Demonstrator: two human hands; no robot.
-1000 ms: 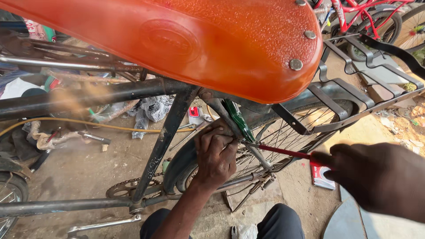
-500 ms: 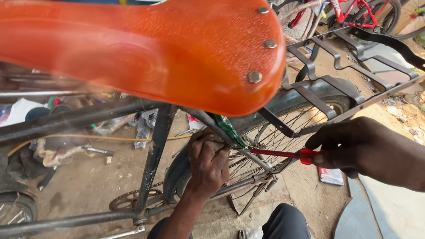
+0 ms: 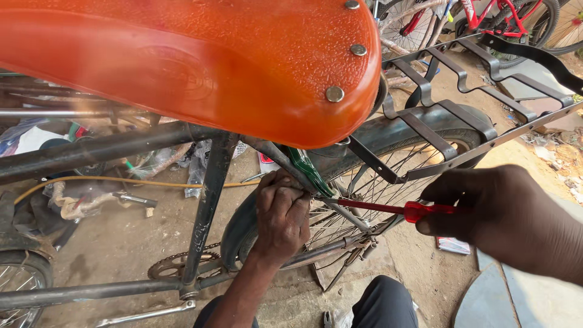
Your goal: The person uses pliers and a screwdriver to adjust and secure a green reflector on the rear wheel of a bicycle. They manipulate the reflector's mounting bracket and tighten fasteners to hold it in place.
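Bicycle seen from above, orange saddle [image 3: 200, 67] filling top of view. Black rear rack [image 3: 480, 97] reaching back over rear wheel [image 3: 388, 182].

Left hand [image 3: 280, 212]: curled shut around the slanting stay [image 3: 273, 152] just under the saddle, beside a green fitting [image 3: 310, 173]. Fingers wrapped, knuckles up. Whether anything small is pinched inside the fist: cannot tell.

Right hand [image 3: 498, 212]: closed on the red handle of a screwdriver [image 3: 395, 209], thumb and fingers folded over the grip end. Handle mostly hidden in the palm.

Key relation: screwdriver long axis near horizontal, running right to left, very slightly rising toward the tip. Tip ends just beside the left-hand knuckles, at the spot where stay, green fitting and mudguard [image 3: 243, 231] meet. Contact with a screw head not resolvable; tip partly masked by spokes and frame.

Work point lies to the left of the right hand, directly at the left hand. Left hand nearer by far, effectively on it; right hand well apart, joined only by the shaft.

Below: chainring [image 3: 173, 265], dark trouser knee [image 3: 382, 304], dusty ground. Red bicycle [image 3: 510, 18] in far background.
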